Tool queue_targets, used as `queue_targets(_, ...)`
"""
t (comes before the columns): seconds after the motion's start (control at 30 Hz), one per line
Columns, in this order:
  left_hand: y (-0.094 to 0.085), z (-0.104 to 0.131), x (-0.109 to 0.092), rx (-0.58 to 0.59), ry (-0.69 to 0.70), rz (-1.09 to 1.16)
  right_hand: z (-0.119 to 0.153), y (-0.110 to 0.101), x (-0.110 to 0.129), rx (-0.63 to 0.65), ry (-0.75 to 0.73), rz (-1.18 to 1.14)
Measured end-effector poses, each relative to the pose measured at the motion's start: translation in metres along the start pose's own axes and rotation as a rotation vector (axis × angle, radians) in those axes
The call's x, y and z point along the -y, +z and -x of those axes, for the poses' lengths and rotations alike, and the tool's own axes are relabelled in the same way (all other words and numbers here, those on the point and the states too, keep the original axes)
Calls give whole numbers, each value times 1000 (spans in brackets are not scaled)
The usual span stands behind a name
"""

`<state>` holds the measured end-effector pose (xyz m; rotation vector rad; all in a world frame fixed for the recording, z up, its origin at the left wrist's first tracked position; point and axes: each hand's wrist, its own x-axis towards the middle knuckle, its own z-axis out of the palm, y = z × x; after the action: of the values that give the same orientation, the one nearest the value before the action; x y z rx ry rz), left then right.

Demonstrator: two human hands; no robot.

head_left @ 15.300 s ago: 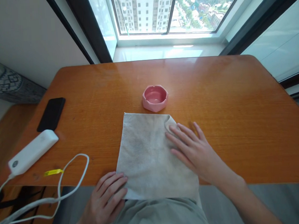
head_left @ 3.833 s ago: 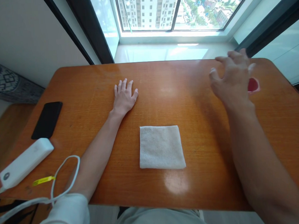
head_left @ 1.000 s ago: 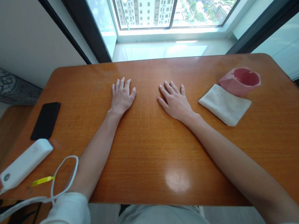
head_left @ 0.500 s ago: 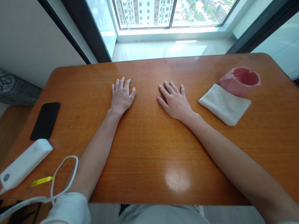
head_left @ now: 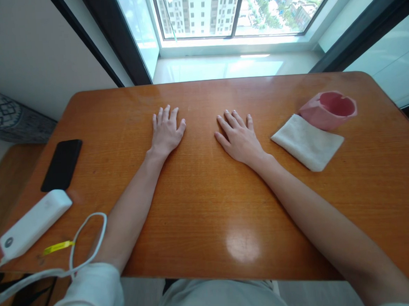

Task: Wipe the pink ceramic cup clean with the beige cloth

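Note:
My left hand (head_left: pixel 167 132) lies palm down on the brown wooden table (head_left: pixel 200 195), its fingers spread and holding nothing. To its right, my right hand (head_left: pixel 238 137) also rests flat on the wood with fingers apart. Nearest to the right hand is a folded white cloth (head_left: pixel 308 142), a short way off and not touched. A pink faceted pot (head_left: pixel 326 111) with an open top stands just behind the cloth, at its edge.
At the left lie a black phone (head_left: pixel 61 165) and a white power strip or adapter (head_left: pixel 35 224). A white cable (head_left: pixel 96 215) with a yellow tag (head_left: pixel 58 247) loops against my left forearm. Beyond the far table edge is a window (head_left: pixel 199 15).

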<state>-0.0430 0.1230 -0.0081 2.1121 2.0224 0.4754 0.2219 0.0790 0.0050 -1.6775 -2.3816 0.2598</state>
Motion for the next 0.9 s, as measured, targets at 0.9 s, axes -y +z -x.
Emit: queue_targets(0.9, 2, -1, 1, -4, 4, -5, -10, -104, -123, -700, 454, 126)
